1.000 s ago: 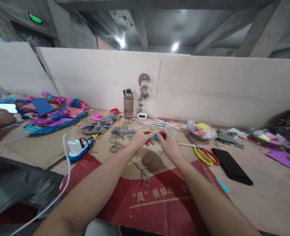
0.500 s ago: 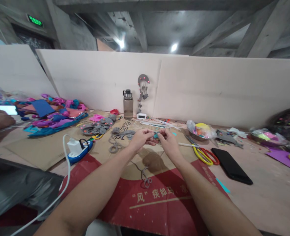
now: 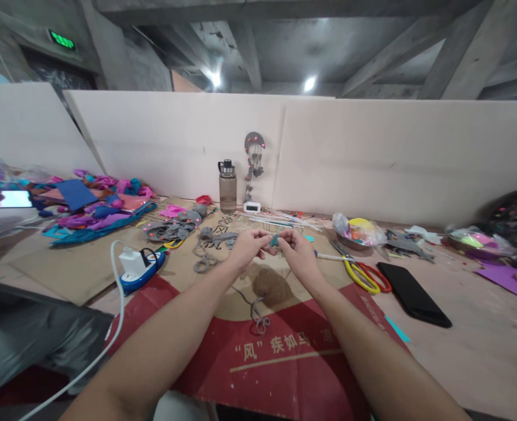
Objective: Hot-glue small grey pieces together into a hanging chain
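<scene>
A small teal piece (image 3: 275,240) is pinched between the fingertips of the left hand (image 3: 247,248) and the right hand (image 3: 297,252), which are brought together in the air just above the sheet of cardboard (image 3: 223,304) that covers the table. The fingers of both hands are closed on the piece from either side, thumbs against forefingers, and the piece itself is too small for its shape to be made out. The step in hand is judged to be fine shaping or pressing of this piece between the fingertips, not cutting, since the scissors (image 3: 364,276) are left lying right of the cardboard, well apart from the hands. A thin grey cord (image 3: 254,307) lies on the cardboard below the hands, nearer the body, and a heap of grey cut shapes (image 3: 173,228) is spread on the cardboard to the left of the hands. A water bottle (image 3: 227,186) is stood beyond the cardboard against the white board, and a black phone (image 3: 414,295) lies right of the cardboard past the scissors. A white charger (image 3: 129,261) is plugged in at the left edge of the cardboard. The next move is judged to call for a steady two-handed pinch and small, careful finger work, because the piece is tiny and easily dropped among the scraps.
</scene>
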Demonstrator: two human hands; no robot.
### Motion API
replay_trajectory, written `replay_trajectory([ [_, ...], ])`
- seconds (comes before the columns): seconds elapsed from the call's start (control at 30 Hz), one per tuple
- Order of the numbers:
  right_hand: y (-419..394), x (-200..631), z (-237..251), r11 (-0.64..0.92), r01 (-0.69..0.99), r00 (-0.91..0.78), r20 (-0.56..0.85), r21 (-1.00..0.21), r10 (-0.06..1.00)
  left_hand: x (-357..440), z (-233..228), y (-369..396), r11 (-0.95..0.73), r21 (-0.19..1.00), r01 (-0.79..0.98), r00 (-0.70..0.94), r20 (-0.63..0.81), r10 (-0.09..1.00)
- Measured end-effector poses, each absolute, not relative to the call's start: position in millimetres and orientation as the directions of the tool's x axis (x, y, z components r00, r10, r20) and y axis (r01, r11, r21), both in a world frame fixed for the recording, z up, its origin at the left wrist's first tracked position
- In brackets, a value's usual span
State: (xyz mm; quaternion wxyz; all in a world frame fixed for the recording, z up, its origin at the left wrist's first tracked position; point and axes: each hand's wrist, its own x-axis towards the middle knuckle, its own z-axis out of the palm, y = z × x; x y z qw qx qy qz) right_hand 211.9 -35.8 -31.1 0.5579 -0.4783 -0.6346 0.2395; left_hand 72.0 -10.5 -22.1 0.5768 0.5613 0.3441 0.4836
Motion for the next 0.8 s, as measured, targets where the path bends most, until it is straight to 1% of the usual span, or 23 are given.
replay_trajectory([
  [0.1, -35.4, 212.1, -31.3, 0.416, 0.316, 0.093, 0.464, -0.853, 0.881, 73.3, -22.1, -10.6, -0.093, 0.975, -0.204, 0.298, 0.152, 0.942],
  [0.27, -37.4, 213.2, -27.5, 0.391, 0.384, 0.120, 0.466, -0.836, 0.877, 75.0, -22.6, -11.3, -0.009, 0.966, -0.259, 0.353, 0.103, 0.930],
  [0.47, -39.6, 213.0, -23.5, 0.363, 0.457, 0.148, 0.471, -0.812, 0.869, 72.7, -21.0, -12.1, 0.058, 0.943, -0.328, 0.431, 0.094, 0.897],
  [0.67, -40.0, 211.0, -27.0, 0.388, 0.502, 0.114, 0.503, -0.773, 0.857, 74.0, -23.2, -11.5, 0.025, 0.965, -0.260, 0.359, 0.073, 0.931],
  [0.8, -40.1, 209.8, -29.5, 0.407, 0.450, 0.089, 0.493, -0.795, 0.865, 74.9, -26.1, -8.9, -0.031, 0.972, -0.233, 0.310, 0.105, 0.945],
])
